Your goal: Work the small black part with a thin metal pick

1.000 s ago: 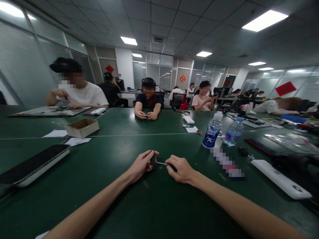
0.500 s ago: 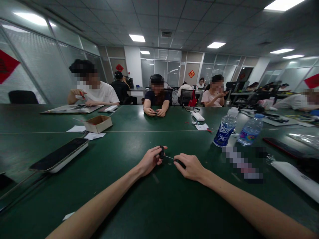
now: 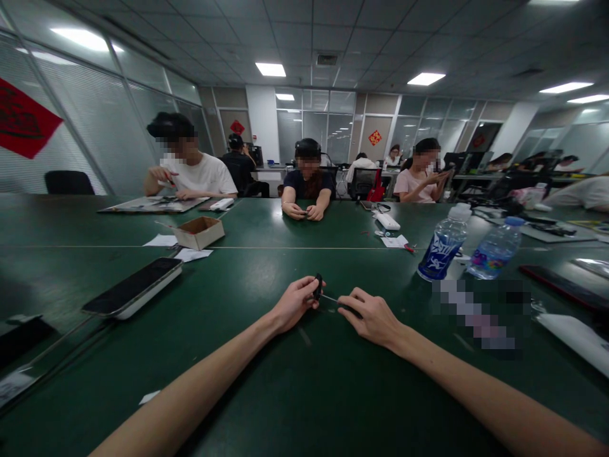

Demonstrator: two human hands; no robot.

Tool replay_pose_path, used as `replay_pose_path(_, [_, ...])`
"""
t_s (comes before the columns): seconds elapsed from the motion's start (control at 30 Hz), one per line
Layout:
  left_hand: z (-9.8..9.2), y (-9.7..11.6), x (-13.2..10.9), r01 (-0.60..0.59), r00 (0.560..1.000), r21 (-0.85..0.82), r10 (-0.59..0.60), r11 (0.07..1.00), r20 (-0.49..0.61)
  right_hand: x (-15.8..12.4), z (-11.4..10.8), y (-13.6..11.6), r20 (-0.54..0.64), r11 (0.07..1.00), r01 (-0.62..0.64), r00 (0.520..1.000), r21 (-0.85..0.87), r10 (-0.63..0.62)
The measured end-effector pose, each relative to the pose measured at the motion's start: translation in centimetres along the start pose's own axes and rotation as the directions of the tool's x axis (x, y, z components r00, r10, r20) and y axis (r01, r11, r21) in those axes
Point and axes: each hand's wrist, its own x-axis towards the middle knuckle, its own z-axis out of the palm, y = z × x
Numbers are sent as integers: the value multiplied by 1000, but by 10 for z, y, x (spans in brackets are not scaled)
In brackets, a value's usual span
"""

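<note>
Far left of the left hand: black-screened device [image 3: 136, 285] with a pale side, lying flat, cable off its near end. Paper scrap [image 3: 149, 398] on the table, right beside the left forearm. Cardboard box [image 3: 202, 233], open top, beyond the left hand and to its left. Left hand [image 3: 295, 303]: fingers pinching small black part [image 3: 318, 287], held up at the fingertips. Co-worker [image 3: 308, 184] sits across the table, beyond both hands. Thin-shafted tool [image 3: 330, 298] bridges the two hands, tip at the black part; can't tell if it's seated. Right hand [image 3: 373, 317]: gripping the tool's dark handle, fingers curled. Right of and beyond that hand: blue-label bottle [image 3: 442, 247], then clear bottle [image 3: 495, 251], both upright.
</note>
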Motion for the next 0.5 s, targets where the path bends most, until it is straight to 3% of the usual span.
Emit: replay_pose_path(0.5, [-4, -6, 3, -49, 999, 29, 50, 998, -12, 0, 3, 1, -14, 997, -7, 1000, -71, 6])
